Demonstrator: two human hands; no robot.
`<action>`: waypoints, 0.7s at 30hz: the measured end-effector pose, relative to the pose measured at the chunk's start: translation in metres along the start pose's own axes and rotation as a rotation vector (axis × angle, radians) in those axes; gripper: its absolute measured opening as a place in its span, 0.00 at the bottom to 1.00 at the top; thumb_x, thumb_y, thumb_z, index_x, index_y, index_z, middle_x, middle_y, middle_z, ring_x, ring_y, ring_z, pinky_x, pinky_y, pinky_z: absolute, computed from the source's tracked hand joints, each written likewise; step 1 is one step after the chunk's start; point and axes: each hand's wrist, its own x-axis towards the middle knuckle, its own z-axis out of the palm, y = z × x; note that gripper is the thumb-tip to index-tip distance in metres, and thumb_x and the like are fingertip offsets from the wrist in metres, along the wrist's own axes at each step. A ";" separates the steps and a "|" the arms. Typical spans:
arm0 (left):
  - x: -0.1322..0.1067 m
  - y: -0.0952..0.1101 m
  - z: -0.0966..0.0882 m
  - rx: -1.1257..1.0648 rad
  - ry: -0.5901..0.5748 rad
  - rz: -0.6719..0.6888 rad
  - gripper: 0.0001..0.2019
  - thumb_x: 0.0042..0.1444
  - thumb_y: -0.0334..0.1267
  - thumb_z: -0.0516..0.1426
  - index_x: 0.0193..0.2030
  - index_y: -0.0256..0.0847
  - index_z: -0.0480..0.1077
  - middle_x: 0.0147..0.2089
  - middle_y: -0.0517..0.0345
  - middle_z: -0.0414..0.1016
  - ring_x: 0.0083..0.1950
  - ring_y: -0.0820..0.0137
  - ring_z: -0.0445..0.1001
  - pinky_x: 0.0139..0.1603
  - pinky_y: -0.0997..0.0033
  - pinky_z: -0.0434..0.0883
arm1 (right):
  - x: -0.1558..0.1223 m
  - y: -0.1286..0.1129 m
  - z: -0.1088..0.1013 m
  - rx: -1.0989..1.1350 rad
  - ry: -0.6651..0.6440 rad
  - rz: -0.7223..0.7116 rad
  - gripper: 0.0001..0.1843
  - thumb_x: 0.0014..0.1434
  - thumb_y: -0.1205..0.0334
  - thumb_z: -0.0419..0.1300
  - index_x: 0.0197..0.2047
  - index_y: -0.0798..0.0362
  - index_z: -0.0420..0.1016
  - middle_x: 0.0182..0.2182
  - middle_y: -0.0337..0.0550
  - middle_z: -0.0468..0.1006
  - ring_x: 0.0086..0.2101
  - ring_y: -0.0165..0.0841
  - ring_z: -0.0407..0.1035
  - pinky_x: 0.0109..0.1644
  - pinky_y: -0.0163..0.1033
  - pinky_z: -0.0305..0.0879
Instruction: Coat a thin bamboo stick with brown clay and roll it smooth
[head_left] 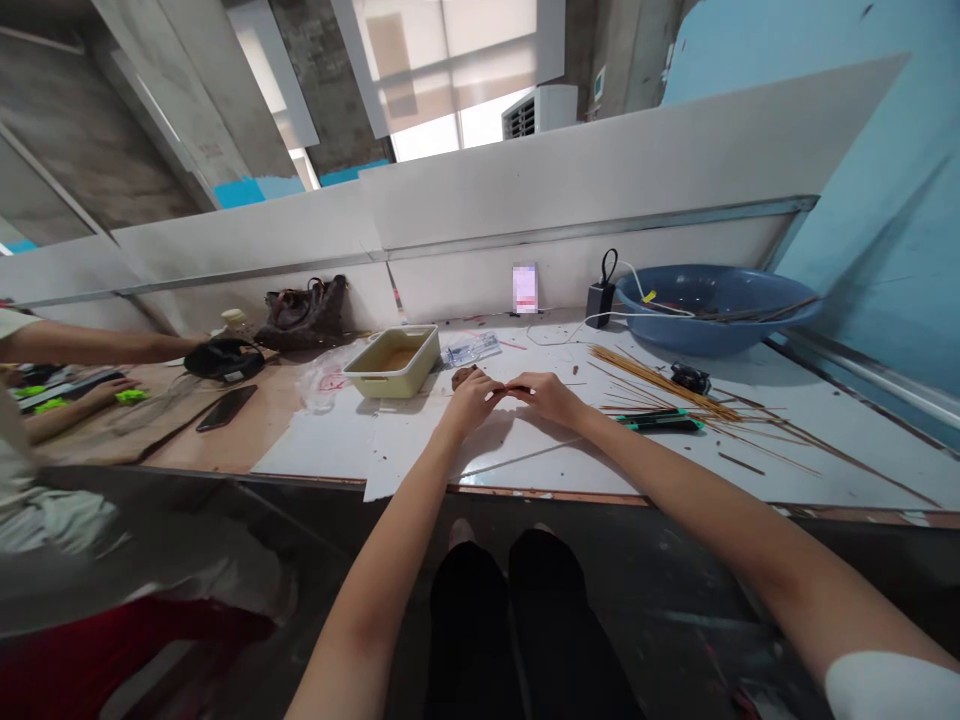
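Observation:
Over the white table my left hand [472, 400] and my right hand [547, 398] meet at the fingertips. Both are pinched closed on a small dark brown piece [507, 390], mostly hidden by the fingers; its kind is unclear. Just behind my left hand lies a brown lump [463, 376], which looks like clay. To the right of my right hand are green-and-black utility knives [660, 420] and a bundle of thin yellowish-brown sticks [660, 380].
A pale green tub [394, 365] with brownish contents stands left of my hands. A big blue basin [712, 310] sits at the back right, beside a black box [598, 304]. A lit phone [525, 288] leans on the partition. Another person's arm [105, 343] reaches in from the left.

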 end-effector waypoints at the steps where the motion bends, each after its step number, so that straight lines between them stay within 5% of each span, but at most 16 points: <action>1: 0.000 0.000 0.000 0.008 -0.012 -0.003 0.08 0.74 0.36 0.62 0.49 0.45 0.85 0.44 0.50 0.86 0.52 0.57 0.78 0.57 0.54 0.75 | 0.000 0.000 0.000 -0.002 -0.010 0.001 0.13 0.77 0.56 0.60 0.51 0.48 0.87 0.47 0.50 0.89 0.44 0.45 0.83 0.54 0.51 0.79; 21: -0.001 0.002 0.001 -0.007 0.011 -0.033 0.06 0.74 0.36 0.63 0.52 0.43 0.82 0.49 0.49 0.86 0.56 0.56 0.78 0.60 0.55 0.75 | 0.000 0.004 0.002 -0.053 -0.021 -0.024 0.13 0.78 0.57 0.59 0.56 0.49 0.83 0.49 0.52 0.87 0.48 0.47 0.82 0.56 0.53 0.78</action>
